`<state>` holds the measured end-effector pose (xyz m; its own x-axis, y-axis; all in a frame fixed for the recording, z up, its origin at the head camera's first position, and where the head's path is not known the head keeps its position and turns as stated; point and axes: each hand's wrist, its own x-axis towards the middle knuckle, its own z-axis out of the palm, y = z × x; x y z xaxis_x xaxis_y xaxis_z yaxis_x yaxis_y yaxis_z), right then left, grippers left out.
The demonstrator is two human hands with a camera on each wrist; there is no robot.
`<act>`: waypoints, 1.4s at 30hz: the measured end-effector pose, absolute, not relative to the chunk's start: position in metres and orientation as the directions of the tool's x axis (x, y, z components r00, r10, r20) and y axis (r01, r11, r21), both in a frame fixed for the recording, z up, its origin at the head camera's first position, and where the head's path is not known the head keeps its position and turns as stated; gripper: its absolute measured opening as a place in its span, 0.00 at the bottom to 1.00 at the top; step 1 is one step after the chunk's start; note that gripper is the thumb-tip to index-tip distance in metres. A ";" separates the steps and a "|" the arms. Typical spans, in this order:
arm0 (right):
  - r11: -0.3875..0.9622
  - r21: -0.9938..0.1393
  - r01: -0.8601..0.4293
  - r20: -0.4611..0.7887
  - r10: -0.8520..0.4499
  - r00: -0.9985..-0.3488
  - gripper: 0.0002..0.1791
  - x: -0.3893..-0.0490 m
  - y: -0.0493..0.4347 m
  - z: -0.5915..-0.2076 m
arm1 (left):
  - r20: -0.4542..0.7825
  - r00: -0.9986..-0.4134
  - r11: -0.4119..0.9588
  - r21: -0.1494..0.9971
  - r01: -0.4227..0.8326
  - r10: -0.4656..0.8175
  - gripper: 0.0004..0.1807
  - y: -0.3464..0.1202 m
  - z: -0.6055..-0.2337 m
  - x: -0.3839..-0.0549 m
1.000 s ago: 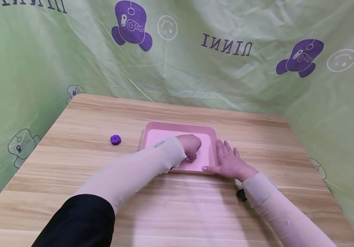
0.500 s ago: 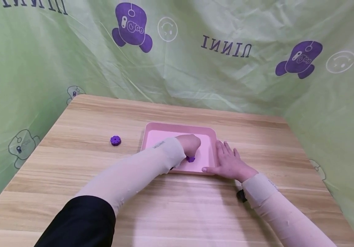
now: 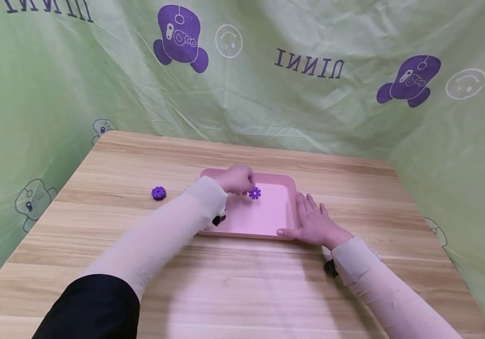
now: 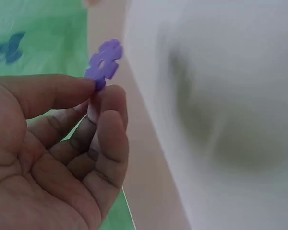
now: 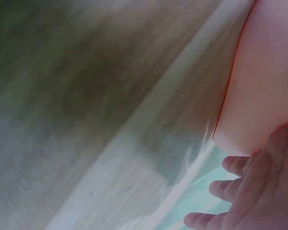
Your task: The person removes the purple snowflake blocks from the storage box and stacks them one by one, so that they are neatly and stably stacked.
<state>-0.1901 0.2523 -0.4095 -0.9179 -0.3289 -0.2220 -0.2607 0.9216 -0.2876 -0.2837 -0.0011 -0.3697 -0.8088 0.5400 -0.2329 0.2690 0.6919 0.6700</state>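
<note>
My left hand [image 3: 237,180] pinches a purple snowflake disc [image 3: 255,193] between thumb and fingertips, over the pink tray [image 3: 282,212]. In the left wrist view the notched disc [image 4: 104,61] stands up above the thumb and index finger, and the other fingers are loosely curled. My right hand [image 3: 315,223] rests with spread, straight fingers against the tray's right side, its thumb at the near right corner. In the right wrist view several fingers of that hand [image 5: 259,187] lie along the pink tray wall [image 5: 259,81].
More purple snowflake discs, seemingly stacked, lie on the wooden table [image 3: 234,287] to the left of the tray; the top disc [image 3: 158,193] shows. A green printed curtain [image 3: 242,108] hangs behind and beside the table.
My left hand has moved up and to the left from the tray's near middle, bringing the purple snowflake disc with it. My right hand stays at the tray's side.
</note>
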 end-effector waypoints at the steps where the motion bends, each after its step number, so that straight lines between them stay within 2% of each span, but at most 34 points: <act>1: 0.922 -0.288 -0.259 -0.227 -0.328 -0.917 0.70 -0.190 0.252 -0.410 | -0.229 -0.818 0.682 0.688 0.248 0.528 0.06 -0.007 -0.369 -0.285; 10: 0.918 -0.263 -0.297 -0.202 -0.354 -0.913 0.70 -0.189 0.251 -0.410 | -0.236 -0.878 0.608 0.790 0.076 0.417 0.04 -0.054 -0.369 -0.287; 19: 0.919 -0.222 -0.326 -0.207 -0.371 -0.905 0.70 -0.189 0.252 -0.408 | -0.220 -0.899 0.568 0.822 0.038 0.379 0.05 -0.084 -0.375 -0.282; 29: 0.924 -0.224 -0.311 -0.224 -0.360 -0.906 0.70 -0.189 0.252 -0.409 | -0.232 -0.922 0.514 0.857 -0.042 0.311 0.09 -0.109 -0.372 -0.276; 42: 0.926 -0.232 -0.298 -0.226 -0.350 -0.909 0.71 -0.189 0.253 -0.410 | -0.223 -0.938 0.504 0.862 -0.063 0.264 0.12 -0.128 -0.372 -0.274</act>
<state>-0.1892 0.2527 -0.4097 -0.9091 -0.3496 -0.2264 -0.2982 0.9258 -0.2324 -0.2742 -0.1282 -0.3717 -0.9382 0.2644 -0.2233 -0.0631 0.5038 0.8615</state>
